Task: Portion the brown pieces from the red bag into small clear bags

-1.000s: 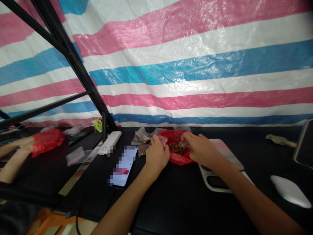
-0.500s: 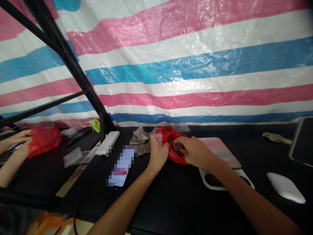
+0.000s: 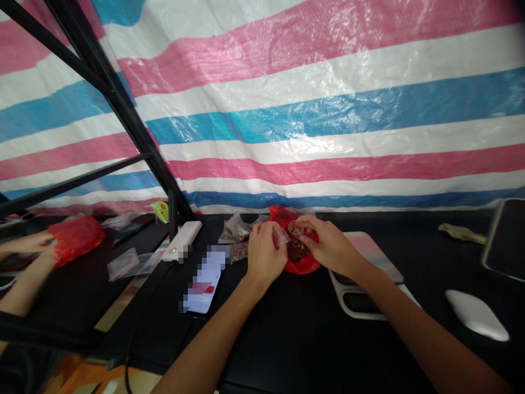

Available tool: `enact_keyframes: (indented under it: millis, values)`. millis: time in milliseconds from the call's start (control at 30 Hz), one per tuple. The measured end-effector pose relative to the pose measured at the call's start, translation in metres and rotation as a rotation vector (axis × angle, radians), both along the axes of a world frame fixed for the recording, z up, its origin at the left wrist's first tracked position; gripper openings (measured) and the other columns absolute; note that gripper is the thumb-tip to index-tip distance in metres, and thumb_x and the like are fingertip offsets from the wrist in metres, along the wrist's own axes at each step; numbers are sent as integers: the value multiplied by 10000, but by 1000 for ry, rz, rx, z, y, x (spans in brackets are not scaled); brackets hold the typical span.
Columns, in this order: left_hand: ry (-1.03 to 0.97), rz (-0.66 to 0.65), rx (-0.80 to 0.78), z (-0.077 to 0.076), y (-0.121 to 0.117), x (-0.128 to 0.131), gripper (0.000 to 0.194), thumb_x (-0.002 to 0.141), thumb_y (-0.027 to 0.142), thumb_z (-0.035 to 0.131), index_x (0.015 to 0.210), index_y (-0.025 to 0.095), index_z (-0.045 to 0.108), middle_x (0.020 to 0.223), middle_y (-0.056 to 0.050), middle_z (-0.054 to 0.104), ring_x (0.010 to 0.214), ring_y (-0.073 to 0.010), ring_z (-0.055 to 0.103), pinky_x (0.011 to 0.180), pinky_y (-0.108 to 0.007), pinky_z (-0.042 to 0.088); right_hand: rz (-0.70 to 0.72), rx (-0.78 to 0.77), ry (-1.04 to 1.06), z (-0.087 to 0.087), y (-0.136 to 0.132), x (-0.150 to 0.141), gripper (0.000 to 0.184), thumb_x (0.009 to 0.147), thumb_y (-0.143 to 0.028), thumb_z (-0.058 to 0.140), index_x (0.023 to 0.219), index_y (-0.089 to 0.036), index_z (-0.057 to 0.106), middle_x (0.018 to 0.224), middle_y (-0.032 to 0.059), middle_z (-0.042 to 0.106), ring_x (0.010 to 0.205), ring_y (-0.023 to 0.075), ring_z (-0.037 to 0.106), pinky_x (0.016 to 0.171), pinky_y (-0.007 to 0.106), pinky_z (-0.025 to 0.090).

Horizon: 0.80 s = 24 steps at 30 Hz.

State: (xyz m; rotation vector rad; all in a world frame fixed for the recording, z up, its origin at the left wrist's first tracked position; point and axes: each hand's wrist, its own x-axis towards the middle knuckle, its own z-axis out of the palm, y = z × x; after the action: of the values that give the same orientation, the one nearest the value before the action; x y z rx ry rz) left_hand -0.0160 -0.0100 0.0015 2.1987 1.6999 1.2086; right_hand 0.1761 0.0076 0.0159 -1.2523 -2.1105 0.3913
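Observation:
A red plastic bag (image 3: 301,267) lies with its mouth spread, full of loose brown dried bits (image 3: 296,251). Over it, my right hand (image 3: 330,246) pinches a small clear cup (image 3: 295,227) with brown pieces in it. My left hand (image 3: 266,256) is closed on a small clear plastic bag (image 3: 281,235), held close to the cup's left side; the fingers partly cover this bag. Left of my left hand are clear bags of brown bits (image 3: 237,229), with another flat filled bag (image 3: 238,253) in front of them.
Under my right forearm sits a white scale with a pinkish top (image 3: 371,254). A phone (image 3: 205,282) and white power strip (image 3: 182,241) lie left, a white mouse (image 3: 478,314) right. Beyond a black metal frame (image 3: 123,120), another person's hands (image 3: 35,249) are at a red bag (image 3: 77,238).
My right hand has risen out of the brown bits, and the small filled cup now shows in it. My left hand has turned, bringing the clear bag beside the cup.

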Motion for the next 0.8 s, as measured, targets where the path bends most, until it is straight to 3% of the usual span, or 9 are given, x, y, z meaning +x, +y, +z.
enact_keyframes:
  millis: [200, 300, 433, 533, 667, 800]
  values:
    - [82, -92, -61, -7, 4, 0, 302, 844, 91, 600, 1110, 233, 587, 1104, -65, 690, 1084, -277, 565, 974, -419, 464, 109, 101, -52, 3, -6, -4, 360, 884, -94, 551, 1206, -235, 624, 1217, 68, 720, 1132, 242, 661, 1041, 411, 470]
    - [98, -118, -74, -8, 4, 1, 208, 896, 242, 656, 1092, 216, 595, 1104, -78, 689, 1070, -284, 572, 951, -418, 468, 164, 193, -71, 4, -10, -7, 351, 906, -76, 519, 1200, -223, 641, 1239, 85, 686, 1173, 242, 625, 1071, 411, 467]
    - [16, -120, -99, -8, 3, 3, 250, 925, 383, 672, 1102, 219, 608, 1109, -77, 686, 1063, -271, 594, 955, -400, 471, 187, 282, -66, 6, -13, -9, 438, 934, -39, 448, 1241, -265, 665, 1294, 80, 636, 1233, 231, 591, 1094, 401, 473]
    - [-50, -119, -98, -10, 3, 2, 316, 907, 320, 687, 1187, 220, 579, 1156, -80, 667, 1100, -262, 599, 982, -388, 471, 215, 267, -71, 7, -15, -9, 433, 980, -92, 453, 1312, -292, 646, 1324, 77, 622, 1229, 224, 606, 1078, 396, 497]
    - [-85, -110, -94, -13, 4, -1, 334, 891, 280, 675, 1193, 212, 549, 1162, -86, 656, 1092, -263, 611, 968, -389, 479, 187, 181, -90, 5, -15, -9, 347, 1017, -292, 544, 1356, -276, 616, 1267, 88, 666, 1157, 249, 654, 1047, 424, 523]
    - [-38, -68, -87, -12, 5, 1, 233, 898, 339, 693, 1073, 216, 602, 1061, -71, 671, 1041, -264, 610, 935, -388, 476, 208, 198, -71, 3, -14, -10, 391, 1019, -193, 472, 1379, -274, 599, 1323, 98, 640, 1223, 245, 624, 1081, 424, 502]
